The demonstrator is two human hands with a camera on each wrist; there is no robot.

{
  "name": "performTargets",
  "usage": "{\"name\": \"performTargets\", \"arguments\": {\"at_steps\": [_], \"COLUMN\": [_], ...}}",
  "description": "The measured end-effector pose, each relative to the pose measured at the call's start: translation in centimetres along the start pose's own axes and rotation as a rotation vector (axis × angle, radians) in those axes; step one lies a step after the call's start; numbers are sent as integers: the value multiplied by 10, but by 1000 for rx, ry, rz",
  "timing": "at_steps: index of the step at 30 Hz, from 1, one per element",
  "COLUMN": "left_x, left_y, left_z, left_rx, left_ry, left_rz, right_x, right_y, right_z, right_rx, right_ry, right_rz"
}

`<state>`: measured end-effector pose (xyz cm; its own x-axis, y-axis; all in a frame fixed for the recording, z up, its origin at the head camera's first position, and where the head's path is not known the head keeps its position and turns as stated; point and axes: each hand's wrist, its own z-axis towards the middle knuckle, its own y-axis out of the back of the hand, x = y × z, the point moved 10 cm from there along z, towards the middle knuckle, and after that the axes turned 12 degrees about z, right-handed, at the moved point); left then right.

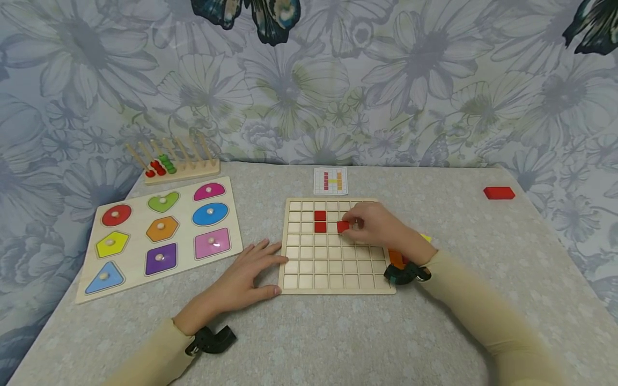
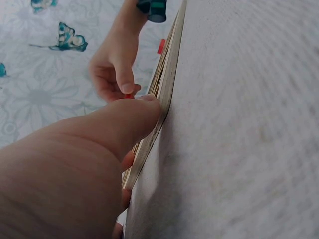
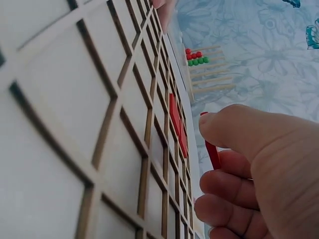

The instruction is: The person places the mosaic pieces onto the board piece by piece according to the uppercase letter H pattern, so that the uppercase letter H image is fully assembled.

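Observation:
A wooden grid board [image 1: 309, 268] lies flat on the table, with two red square tiles [image 1: 320, 215] set one below the other in its upper cells. Between thumb and fingers my right hand [image 1: 379, 225] pinches another red tile [image 1: 343, 227], held over the upper right part of the board. In the right wrist view this tile [image 3: 212, 149] stands apart from the grid, edge on. My left hand [image 1: 251, 271] rests on the table with fingers spread, its fingertips and thumb touching the board's left edge.
A small pattern card [image 1: 330, 181] lies behind the board. Left of it are a shape puzzle [image 1: 185, 268] and a peg counter with beads [image 1: 183, 171]. Orange pieces [image 1: 396, 259] lie partly hidden under my right wrist; a red block [image 1: 499, 193] sits far right.

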<state>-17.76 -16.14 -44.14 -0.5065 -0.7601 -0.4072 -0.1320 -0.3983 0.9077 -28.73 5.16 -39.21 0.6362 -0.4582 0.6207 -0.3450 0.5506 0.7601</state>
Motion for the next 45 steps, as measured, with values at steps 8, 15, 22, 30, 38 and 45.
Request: {"name": "performTargets", "arguments": {"at_steps": [8, 15, 22, 30, 38, 45], "left_x": [0, -1, 0, 0, -2, -1], "left_y": [0, 1, 1, 1, 2, 2], "left_z": [0, 0, -1, 0, 1, 1], "left_rx": [-3, -5, -1, 17, 25, 15], "left_ry": [0, -3, 5, 21, 25, 17], "left_rz": [0, 6, 7, -2, -6, -9], "right_x": [7, 11, 14, 20, 20, 23], "right_y": [-11, -17, -22, -29, -35, -37], "right_z": [4, 6, 9, 15, 17, 18], "right_rx": [17, 27, 38, 55, 68, 74], "right_ry": [15, 24, 41, 44, 20, 36], "right_rz": [34, 13, 19, 15, -7, -16]}}
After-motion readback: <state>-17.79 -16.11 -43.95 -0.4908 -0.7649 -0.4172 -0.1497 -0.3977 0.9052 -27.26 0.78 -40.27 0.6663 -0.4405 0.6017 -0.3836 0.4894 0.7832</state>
